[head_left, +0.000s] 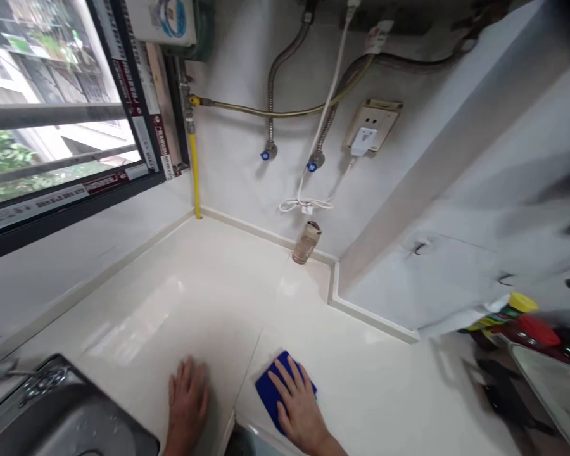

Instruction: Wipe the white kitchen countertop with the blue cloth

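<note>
My right hand (pixel 298 405) lies flat on a folded dark blue cloth (pixel 267 387), fingers slightly spread, pressing it against the pale countertop (pixel 209 304). The cloth's edges show to the left of the hand and beyond the fingertips. To the left, my left hand (pixel 188 400) rests palm down on the same countertop, with its fingers extended and nothing visible in it; it is slightly blurred. A seam in the counter runs between the two hands.
A steel sink (pixel 95 418) is at the lower left, below a window (pixel 52 95). Against the back wall stands a brownish cup-like container (pixel 307 242), under hoses and a socket (pixel 373 126). Bottles (pixel 522 303) and a rack (pixel 541 373) occupy the right.
</note>
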The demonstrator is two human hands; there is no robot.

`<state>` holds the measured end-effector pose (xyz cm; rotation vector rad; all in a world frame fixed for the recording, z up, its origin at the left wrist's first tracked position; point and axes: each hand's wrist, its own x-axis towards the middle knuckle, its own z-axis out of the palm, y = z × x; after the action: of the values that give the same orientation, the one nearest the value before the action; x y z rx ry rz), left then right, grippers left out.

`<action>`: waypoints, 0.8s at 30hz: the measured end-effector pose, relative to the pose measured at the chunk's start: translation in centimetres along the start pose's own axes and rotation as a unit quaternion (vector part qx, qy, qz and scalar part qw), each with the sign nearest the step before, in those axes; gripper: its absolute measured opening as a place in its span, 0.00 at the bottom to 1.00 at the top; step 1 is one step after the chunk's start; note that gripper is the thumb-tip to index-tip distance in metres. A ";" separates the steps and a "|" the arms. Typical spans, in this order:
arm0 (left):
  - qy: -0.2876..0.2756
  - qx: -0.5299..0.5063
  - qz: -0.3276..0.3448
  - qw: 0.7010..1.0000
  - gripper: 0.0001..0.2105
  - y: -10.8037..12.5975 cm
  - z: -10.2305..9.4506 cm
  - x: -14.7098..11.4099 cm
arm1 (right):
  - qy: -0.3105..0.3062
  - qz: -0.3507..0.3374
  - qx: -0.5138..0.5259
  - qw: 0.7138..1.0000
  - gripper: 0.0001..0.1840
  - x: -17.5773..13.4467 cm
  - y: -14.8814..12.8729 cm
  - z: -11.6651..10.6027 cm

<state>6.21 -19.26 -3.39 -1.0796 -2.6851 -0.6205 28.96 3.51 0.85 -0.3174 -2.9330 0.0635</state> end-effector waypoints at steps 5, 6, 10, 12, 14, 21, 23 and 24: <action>0.028 0.057 -0.180 0.982 0.25 -3.7 -3.4 2.5 | 0.047 -0.115 -0.037 0.992 0.36 -4.2 5.9 -1.1; 0.031 0.066 -0.210 0.975 0.26 -3.9 -3.8 3.0 | 0.047 -0.124 -0.036 0.991 0.36 -4.5 6.6 -1.0; 0.046 0.107 -0.286 0.951 0.26 -3.2 -3.9 5.0 | 0.024 -0.118 -0.036 0.992 0.38 -4.5 7.5 0.1; 0.074 0.127 -0.289 0.946 0.27 -2.5 -3.5 5.4 | 0.022 -0.103 -0.042 0.994 0.40 -4.1 7.0 1.0; 0.093 0.135 -0.283 0.945 0.28 -2.0 -3.2 5.6 | 0.023 -0.076 -0.053 0.995 0.41 -3.6 6.0 1.7; 0.081 0.121 -0.287 0.947 0.28 -2.1 -3.0 5.5 | -0.010 -0.078 -0.032 0.996 0.43 3.9 1.0 2.3; 0.073 0.115 -0.294 0.946 0.28 -2.2 -2.9 5.5 | -0.031 -0.086 -0.005 0.996 0.43 7.5 -1.3 2.6; 0.070 0.115 -0.296 0.946 0.29 -2.1 -2.9 5.5 | -0.041 -0.084 0.009 0.996 0.42 9.3 -2.7 2.8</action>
<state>0.77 -18.50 0.30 -0.1474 -2.8484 -0.4246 18.96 2.87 -0.02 -0.0653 -3.0267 0.0804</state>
